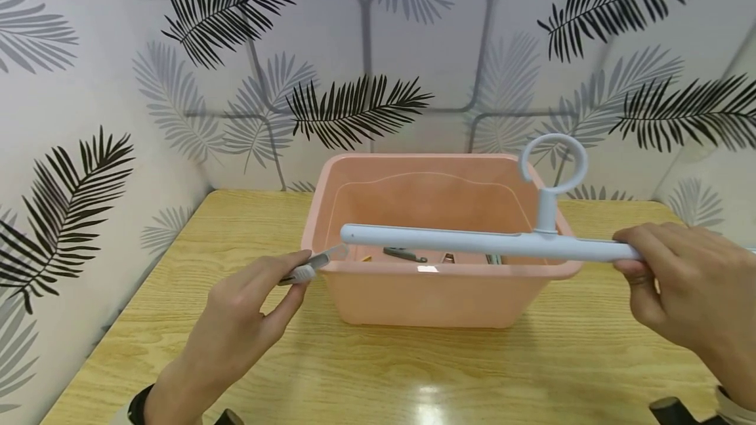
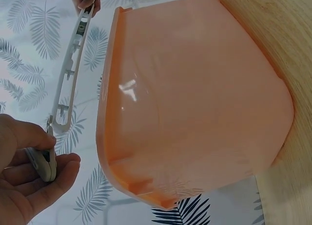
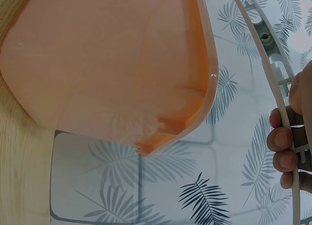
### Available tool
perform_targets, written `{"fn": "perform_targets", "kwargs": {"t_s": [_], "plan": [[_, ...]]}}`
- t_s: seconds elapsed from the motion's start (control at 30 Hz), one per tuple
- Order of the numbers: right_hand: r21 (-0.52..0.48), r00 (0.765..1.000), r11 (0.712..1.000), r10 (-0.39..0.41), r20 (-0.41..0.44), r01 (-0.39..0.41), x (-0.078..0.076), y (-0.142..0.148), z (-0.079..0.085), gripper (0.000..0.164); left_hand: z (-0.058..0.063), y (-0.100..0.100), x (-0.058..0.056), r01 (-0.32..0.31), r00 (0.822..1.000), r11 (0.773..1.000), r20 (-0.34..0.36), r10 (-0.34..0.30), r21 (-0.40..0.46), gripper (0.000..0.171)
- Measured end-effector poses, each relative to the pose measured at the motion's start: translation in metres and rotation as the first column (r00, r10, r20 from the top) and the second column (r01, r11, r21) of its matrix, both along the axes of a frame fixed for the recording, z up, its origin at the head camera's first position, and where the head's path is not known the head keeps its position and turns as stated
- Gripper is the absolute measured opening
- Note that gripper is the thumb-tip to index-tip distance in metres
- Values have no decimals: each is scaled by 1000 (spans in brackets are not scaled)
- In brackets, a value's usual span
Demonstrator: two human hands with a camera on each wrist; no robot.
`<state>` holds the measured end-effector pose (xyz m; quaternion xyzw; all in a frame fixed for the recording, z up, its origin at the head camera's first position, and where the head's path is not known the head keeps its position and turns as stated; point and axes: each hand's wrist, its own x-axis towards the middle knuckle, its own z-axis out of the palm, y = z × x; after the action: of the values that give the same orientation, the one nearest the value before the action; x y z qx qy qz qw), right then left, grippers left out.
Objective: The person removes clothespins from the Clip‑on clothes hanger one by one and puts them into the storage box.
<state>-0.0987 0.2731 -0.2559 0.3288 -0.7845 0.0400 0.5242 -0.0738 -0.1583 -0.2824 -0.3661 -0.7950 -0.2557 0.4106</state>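
Note:
In the head view my left hand [image 1: 236, 323] pinches a small grey clip [image 1: 304, 271] with a thin, clear loop at its far end, beside the front left corner of the peach plastic bin [image 1: 425, 300]. My right hand [image 1: 688, 277] grips a long light blue hanger bar [image 1: 443, 240] with an open ring hook standing on top. The bar lies level across the bin's front rim in this view, its free end pointing left toward the clip. From the right wrist view, the bar's hollow underside [image 3: 265, 37] shows crosspieces, with my fingers [image 3: 282, 138] curled round it.
Inside the bin lie a dark grey piece with a hooked end [image 1: 404, 254], a small reddish piece [image 1: 448, 258] and other small parts, partly hidden by the rim and bar. The bin stands on a wood-grain table [image 1: 378, 379] against a leaf-patterned wall [image 1: 425, 51].

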Motion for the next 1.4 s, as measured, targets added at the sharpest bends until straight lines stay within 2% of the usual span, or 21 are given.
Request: {"fn": "perform_targets", "kwargs": {"t_s": [0.17, 0.4, 0.73, 0.97, 1.1, 1.4], "plan": [[13, 1000, 1000, -12, 24, 12, 3, 0, 2, 54, 4, -4, -6, 15, 1000, 1000, -8, -15, 21, 23], [19, 999, 1000, -8, 33, 7, 3, 3, 1, 57, 16, -6, -16, -12, 1000, 1000, 1, 12, 3, 42], [6, 1000, 1000, 21, 7, -21, 4, -1, 2, 56, 27, 0, -39, -14, 998, 999, 53, 16, -52, 35], [48, 999, 999, -9, 44, 7, 5, 3, 0, 57, 33, 6, -54, 9, 994, 997, 112, -1, -74, 30], [37, 999, 999, -2, 37, 1, 6, 2, 0, 57, 37, 11, -63, 35, 991, 996, 131, -24, -82, 27], [34, 999, 999, 7, 37, -8, 6, 3, 0, 56, 49, 27, -79, 99, 971, 984, 229, -63, -151, 12]]}}
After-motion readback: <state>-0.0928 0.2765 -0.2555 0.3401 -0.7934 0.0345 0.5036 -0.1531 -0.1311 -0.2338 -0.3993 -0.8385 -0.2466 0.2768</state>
